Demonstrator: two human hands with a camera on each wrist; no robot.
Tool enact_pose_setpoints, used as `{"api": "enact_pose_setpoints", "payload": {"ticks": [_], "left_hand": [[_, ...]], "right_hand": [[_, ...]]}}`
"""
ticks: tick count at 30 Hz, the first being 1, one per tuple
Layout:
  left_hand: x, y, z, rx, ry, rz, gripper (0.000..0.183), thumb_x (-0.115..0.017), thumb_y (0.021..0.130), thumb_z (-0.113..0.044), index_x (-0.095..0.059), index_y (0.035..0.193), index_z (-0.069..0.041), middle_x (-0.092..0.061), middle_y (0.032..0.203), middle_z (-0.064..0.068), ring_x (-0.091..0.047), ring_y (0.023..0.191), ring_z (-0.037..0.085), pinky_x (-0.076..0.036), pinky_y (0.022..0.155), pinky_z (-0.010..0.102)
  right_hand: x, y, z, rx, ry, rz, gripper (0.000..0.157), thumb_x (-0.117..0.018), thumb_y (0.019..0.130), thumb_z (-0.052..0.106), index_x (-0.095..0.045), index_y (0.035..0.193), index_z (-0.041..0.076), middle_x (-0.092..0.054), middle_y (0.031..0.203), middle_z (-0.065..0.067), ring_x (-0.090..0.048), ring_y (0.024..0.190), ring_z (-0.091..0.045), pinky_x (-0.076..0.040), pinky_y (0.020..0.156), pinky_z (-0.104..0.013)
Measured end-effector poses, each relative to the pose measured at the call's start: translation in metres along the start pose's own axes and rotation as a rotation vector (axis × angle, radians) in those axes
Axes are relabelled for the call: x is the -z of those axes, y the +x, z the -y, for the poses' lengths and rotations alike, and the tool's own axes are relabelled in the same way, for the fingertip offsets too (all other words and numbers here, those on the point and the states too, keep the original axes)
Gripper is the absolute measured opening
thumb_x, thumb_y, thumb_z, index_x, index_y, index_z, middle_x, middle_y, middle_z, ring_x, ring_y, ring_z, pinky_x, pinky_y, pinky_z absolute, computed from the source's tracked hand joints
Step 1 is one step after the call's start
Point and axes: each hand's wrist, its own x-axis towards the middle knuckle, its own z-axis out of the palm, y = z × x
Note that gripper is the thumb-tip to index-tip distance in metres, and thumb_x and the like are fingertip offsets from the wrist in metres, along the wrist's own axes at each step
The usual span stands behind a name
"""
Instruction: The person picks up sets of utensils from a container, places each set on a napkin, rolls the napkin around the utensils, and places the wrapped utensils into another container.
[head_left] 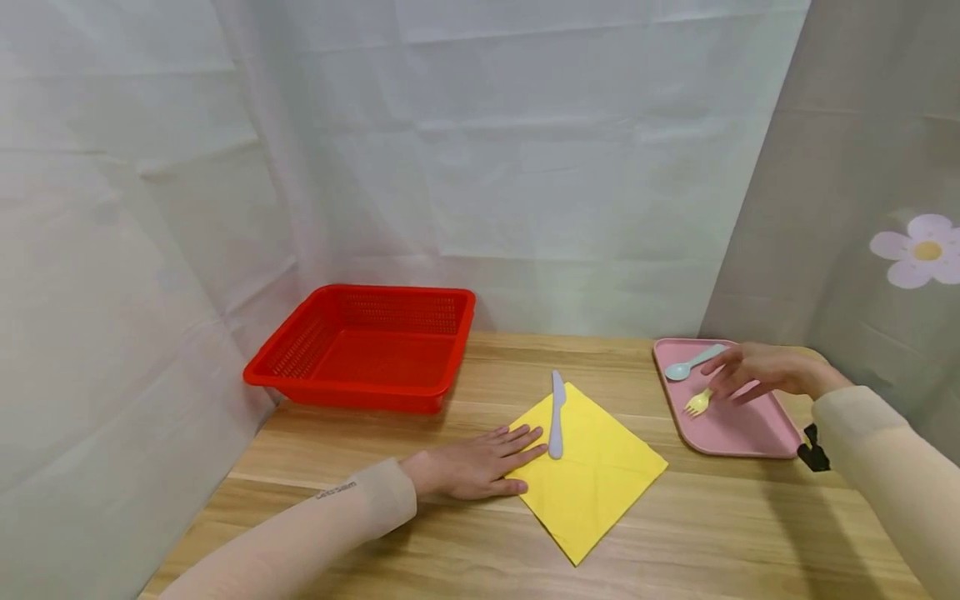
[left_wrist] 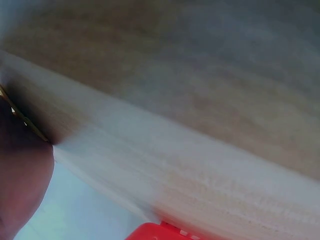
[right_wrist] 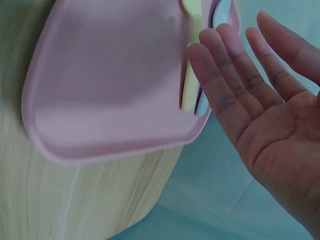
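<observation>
My left hand (head_left: 480, 465) rests flat, fingers spread, on the left corner of a folded yellow napkin (head_left: 600, 475). A pale lilac plastic knife (head_left: 557, 417) lies across the napkin's upper left edge, just beyond those fingertips. At the right, my right hand (head_left: 765, 371) hovers over a pink tray (head_left: 738, 433), holding nothing. On the tray are a yellow fork (head_left: 699, 403) and a light blue spoon (head_left: 678, 372). In the right wrist view the fingers are extended beside the yellow fork's handle (right_wrist: 191, 85); contact with it cannot be told.
A red plastic basket (head_left: 390, 392) with perforated sides stands at the back left of the wooden table (head_left: 697, 533). White cloth (head_left: 555, 192) hangs behind and at the sides. The left wrist view is blurred, with a corner of the red basket (left_wrist: 150, 232) at its bottom.
</observation>
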Motion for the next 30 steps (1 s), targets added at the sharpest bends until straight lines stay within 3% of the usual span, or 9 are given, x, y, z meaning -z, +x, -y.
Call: {"api": "enact_pose_setpoints", "payload": {"ticks": [8,15,23,30], "left_hand": [[0.0,0.0,0.0,0.007,-0.011,0.001,0.069,-0.028,0.111,-0.056,-0.007,0.169,-0.024,0.001,0.176,-0.001,0.0,0.161,0.018,-0.007,0.13,0.037],[0.001,0.0,0.0,0.002,-0.008,0.005,0.069,-0.028,0.112,-0.055,-0.006,0.169,-0.024,0.002,0.176,-0.001,0.001,0.161,0.018,-0.007,0.13,0.037],[0.001,0.001,0.0,0.009,-0.009,0.008,0.069,-0.028,0.111,-0.056,-0.006,0.169,-0.025,0.002,0.176,-0.002,0.001,0.161,0.017,-0.006,0.13,0.036],[0.001,0.001,0.0,0.013,-0.015,0.01,0.069,-0.028,0.111,-0.057,-0.005,0.169,-0.026,0.002,0.176,-0.002,0.001,0.161,0.017,-0.006,0.13,0.036]], "right_hand": [[0.011,0.004,-0.005,0.037,-0.083,-0.005,0.055,-0.065,0.096,0.001,-0.045,0.143,-0.017,-0.065,0.127,-0.023,-0.066,0.115,-0.034,-0.055,0.101,-0.052],[0.015,0.007,-0.007,0.076,-0.152,-0.017,0.056,-0.064,0.088,-0.003,-0.049,0.14,-0.016,-0.067,0.126,-0.02,-0.063,0.12,-0.035,-0.055,0.099,-0.045],[0.013,0.01,-0.007,0.069,-0.187,-0.06,0.05,-0.065,0.1,0.011,-0.051,0.139,-0.016,-0.056,0.138,-0.031,-0.061,0.12,-0.036,-0.054,0.1,-0.055],[0.014,0.01,-0.011,0.045,-0.166,-0.071,0.054,-0.065,0.101,0.014,-0.048,0.141,-0.016,-0.052,0.142,-0.033,-0.061,0.119,-0.033,-0.055,0.1,-0.053]]}}
